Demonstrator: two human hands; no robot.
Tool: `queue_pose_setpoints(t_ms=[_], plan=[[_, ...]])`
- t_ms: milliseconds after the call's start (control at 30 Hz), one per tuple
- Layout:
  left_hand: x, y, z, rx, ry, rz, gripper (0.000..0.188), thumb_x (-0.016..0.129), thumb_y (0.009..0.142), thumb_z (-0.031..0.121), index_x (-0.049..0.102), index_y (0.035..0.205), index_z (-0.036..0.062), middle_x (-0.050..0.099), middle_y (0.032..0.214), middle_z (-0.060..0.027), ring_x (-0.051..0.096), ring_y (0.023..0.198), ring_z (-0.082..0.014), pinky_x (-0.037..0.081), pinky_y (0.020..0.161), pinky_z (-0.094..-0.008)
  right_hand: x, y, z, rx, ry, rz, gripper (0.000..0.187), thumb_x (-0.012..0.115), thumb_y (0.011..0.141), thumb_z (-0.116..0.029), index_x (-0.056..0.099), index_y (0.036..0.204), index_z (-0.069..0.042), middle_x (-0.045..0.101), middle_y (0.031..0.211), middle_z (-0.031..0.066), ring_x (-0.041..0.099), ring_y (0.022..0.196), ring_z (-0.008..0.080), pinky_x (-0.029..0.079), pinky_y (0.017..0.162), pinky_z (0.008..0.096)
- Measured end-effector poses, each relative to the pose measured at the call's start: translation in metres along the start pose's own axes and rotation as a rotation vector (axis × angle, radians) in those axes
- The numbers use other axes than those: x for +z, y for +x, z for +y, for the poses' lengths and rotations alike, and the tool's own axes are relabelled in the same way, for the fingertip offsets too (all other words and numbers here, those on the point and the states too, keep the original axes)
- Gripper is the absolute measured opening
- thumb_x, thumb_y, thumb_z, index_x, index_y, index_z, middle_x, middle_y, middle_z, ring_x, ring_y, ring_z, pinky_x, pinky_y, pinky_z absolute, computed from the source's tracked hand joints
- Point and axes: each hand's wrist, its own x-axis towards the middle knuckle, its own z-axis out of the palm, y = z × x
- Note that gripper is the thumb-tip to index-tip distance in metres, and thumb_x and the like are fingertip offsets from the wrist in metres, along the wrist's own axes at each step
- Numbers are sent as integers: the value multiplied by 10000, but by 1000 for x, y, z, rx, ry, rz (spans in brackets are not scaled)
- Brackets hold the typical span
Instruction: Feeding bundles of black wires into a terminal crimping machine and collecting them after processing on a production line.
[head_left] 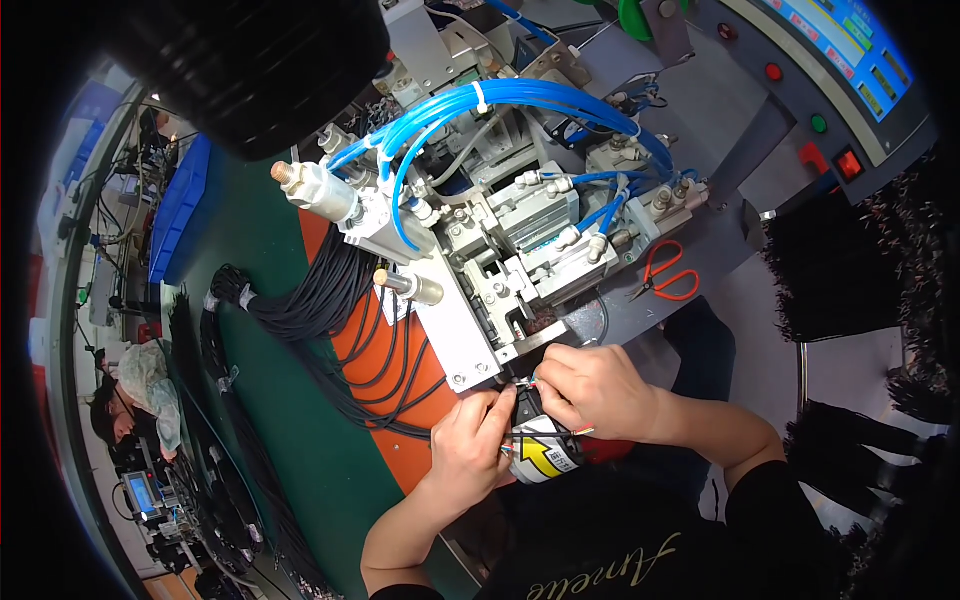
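Just below the front edge of a metal fixture (455, 345), my two hands are close together. My left hand (465, 445) is closed in a pinch on a black cable (530, 435), whose stripped end shows thin coloured wires. The fingertips of my right hand (598, 390) are pressed together on short coloured wires (524, 383) sticking out between the hands. Which cable those wires belong to is partly hidden by the fingers. Beneath the hands is a white cylinder (545, 452) with a yellow arrow label.
Blue air hoses (480, 97) arch over the machine. Red-handled snips (668, 275) lie on its grey plate. Black cables (315, 290) spread across an orange board (405, 455) and green mat (265, 420). A blue bin (180, 215) stands far left; a control panel (800, 80) is far right.
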Motion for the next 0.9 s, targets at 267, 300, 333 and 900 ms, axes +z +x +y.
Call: queue_pose_setpoints(t_ms=[267, 300, 333, 900], plan=[[2, -1, 0, -11, -36, 30, 508, 683, 634, -24, 633, 1139, -6, 556, 845, -101, 591, 694, -254, 490, 587, -354, 8, -3, -2, -18, -35, 50, 67, 652, 816, -73, 622, 846, -21, 561, 765, 87, 611, 592, 258, 489, 525, 358], [2, -1, 0, -11, -31, 34, 503, 680, 636, -29, 635, 1136, -7, 551, 834, -98, 587, 688, -251, 487, 582, -352, 9, -3, -2, -21, -36, 60, 66, 652, 818, -71, 622, 847, -20, 563, 769, 85, 610, 590, 257, 488, 525, 357], [2, -1, 0, -12, -26, 38, 498, 676, 638, -34, 637, 1133, -8, 545, 822, -94, 583, 682, -249, 484, 576, -350, 9, -3, -2, -24, -38, 70, 65, 652, 819, -69, 622, 848, -20, 564, 773, 84, 609, 588, 257, 488, 525, 355], [0, -2, -1, 14, -54, 10, 517, 675, 623, -9, 658, 1139, 5, 528, 799, -72, 557, 649, -225, 469, 551, -336, 13, -7, -3, -15, -47, 101, 81, 651, 811, -65, 626, 868, -12, 573, 795, 82, 602, 587, 253, 487, 537, 341]])
